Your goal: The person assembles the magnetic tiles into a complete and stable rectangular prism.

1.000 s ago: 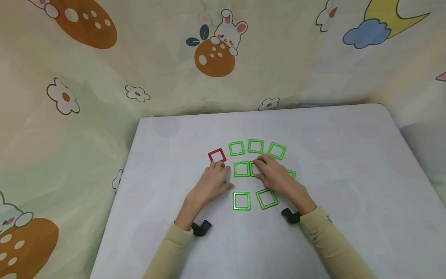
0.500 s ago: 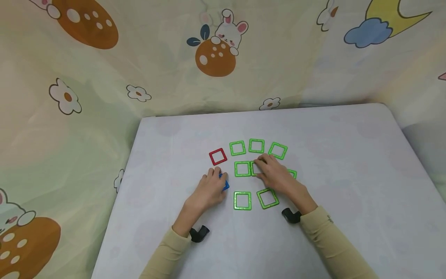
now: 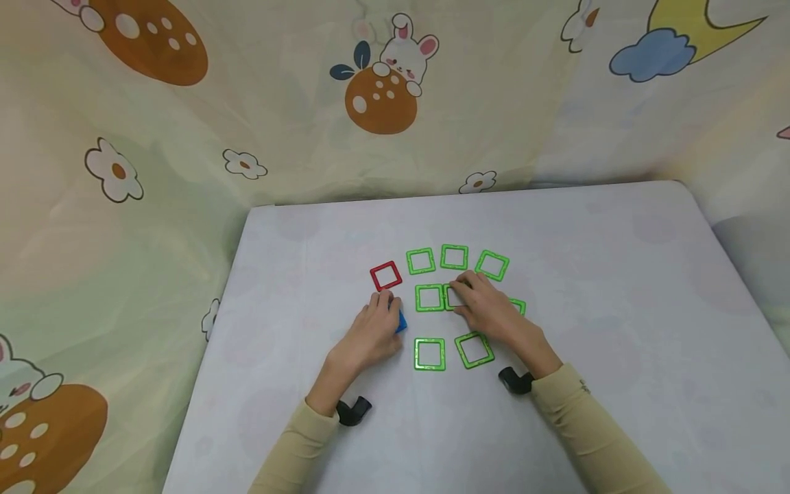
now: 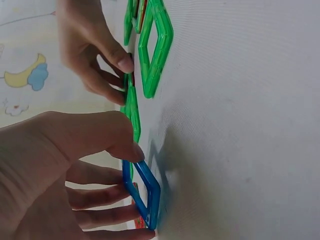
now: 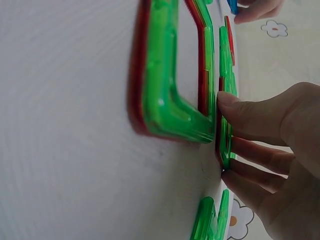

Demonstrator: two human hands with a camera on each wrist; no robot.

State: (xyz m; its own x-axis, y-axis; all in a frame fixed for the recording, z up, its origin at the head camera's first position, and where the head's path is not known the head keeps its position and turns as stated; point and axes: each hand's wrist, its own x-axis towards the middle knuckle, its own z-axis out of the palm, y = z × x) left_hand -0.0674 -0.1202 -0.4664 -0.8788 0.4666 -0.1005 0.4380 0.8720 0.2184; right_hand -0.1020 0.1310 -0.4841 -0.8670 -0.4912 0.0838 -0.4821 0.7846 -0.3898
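My left hand (image 3: 368, 333) holds a blue square magnetic tile (image 4: 154, 197), thumb on one edge and fingers at the other side. In the left wrist view the tile is tilted close over the table, casting a shadow. My right hand (image 3: 490, 309) pinches a green square magnetic tile (image 5: 225, 135) in the middle row, partly hidden by the fingers. Red shows along its underside in the right wrist view. Edge to edge with it lies another green tile (image 3: 418, 298). A red tile (image 3: 374, 280) lies just beyond my left fingertips.
Three green tiles form a back row, among them a middle one (image 3: 454, 267). Nearer me lie two more, a straight one (image 3: 428, 368) and a turned one (image 3: 461, 354). Another green tile (image 3: 520, 307) peeks out behind my right hand. The white table (image 3: 617, 274) meets a patterned cloth (image 3: 278, 103).
My left hand has drawn back slightly from the red tile toward me, and the blue tile in it shows more. My right hand has stayed in place on the green tile.
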